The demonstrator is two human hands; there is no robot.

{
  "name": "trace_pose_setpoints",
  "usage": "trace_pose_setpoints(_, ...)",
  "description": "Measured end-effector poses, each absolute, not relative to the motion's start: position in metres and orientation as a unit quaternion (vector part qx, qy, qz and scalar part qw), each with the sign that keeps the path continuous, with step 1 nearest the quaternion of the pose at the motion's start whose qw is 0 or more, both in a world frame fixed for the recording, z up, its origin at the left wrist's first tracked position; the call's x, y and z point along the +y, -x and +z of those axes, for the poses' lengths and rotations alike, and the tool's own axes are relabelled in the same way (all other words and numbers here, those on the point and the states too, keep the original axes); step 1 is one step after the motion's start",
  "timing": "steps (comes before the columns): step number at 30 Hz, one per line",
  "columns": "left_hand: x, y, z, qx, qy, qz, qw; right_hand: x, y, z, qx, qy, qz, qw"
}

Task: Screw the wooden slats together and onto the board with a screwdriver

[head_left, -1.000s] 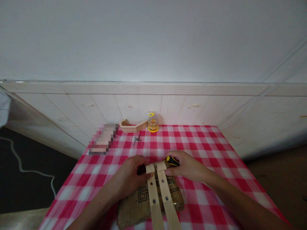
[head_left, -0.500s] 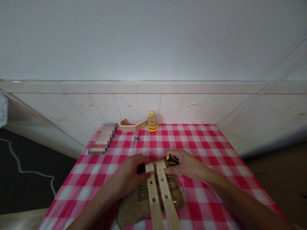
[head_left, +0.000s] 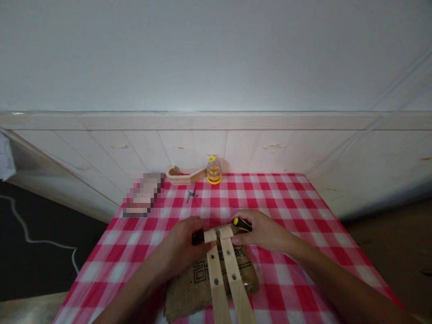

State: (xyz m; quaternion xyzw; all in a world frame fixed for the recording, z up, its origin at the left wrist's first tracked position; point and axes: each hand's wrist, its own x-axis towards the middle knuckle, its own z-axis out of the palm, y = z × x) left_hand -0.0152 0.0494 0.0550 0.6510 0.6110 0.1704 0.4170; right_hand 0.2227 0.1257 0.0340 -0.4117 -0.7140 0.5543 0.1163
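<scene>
My left hand is closed at the far end of a pale wooden piece with two long strips, its thumb lying on the left strip. Black and yellow, a screwdriver handle is held in the fingers of my right hand, whose fingertips also touch the far end of the right strip. Both strips carry metal screws; a dark hole shows farther up the left one. They rest on a worn brown block with printed black patterns. The screwdriver's shaft cannot be made out.
Several dark screws lie loose on the red-and-white checked tablecloth. At the back stand a curved wooden piece and a clear container with yellow trim. A pixelated flat object lies back left. A panelled wall borders the table.
The view has shifted very slightly. Both hands, the screwdriver and the wooden strips keep the same places.
</scene>
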Motion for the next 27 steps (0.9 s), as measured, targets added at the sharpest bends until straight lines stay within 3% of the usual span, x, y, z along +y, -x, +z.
trace_pose_setpoints(27, 0.0500, 0.0146, 0.0569, 0.612, -0.632, 0.180, 0.441, 0.1252, -0.2220, 0.0350, -0.710, 0.407, 0.560, 0.125)
